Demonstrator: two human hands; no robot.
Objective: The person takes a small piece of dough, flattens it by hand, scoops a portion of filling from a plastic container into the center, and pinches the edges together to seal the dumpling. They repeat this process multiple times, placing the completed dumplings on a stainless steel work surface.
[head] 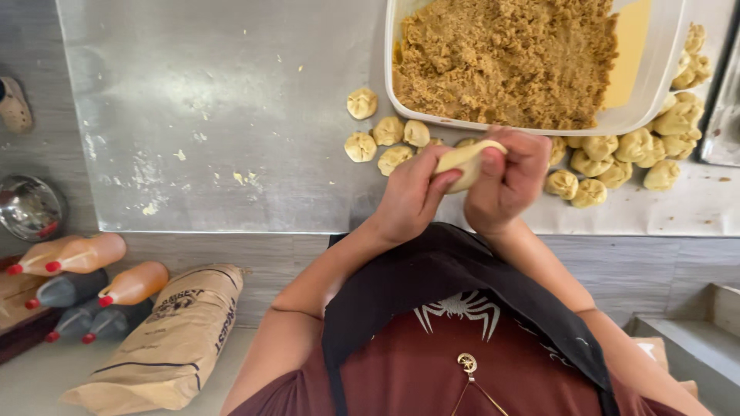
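At the far left edge, on the grey floor, lies a sandal, and below it a round metal bowl. Under that, a cluster of squeeze bottles with red caps lies on its side, some orange, some dark. Just to the right of them a brown paper sack rests flat on the floor, near the person's left elbow.

Above all this runs the steel worktable, its left part dusted with flour smears and small scraps. Toward the middle, a few pinched dough dumplings sit in a loose group near the corner of a white plastic tub filled with crumbly brown filling; a yellow scraper leans inside the tub's right wall.

In front of the tub, above the table's near edge, the left hand cups a pale piece of dough from below and from the left, its fingers curled against the dough's underside. The right hand meets it from the other side, thumb and fingertips pinched down on the dough's upper right edge. Both hands are closed on it, so the dough sits between them, held up off the table and partly hidden by the fingers.

Farther right, a larger heap of finished dumplings lies on the table beside and below the tub, running up to its right corner.
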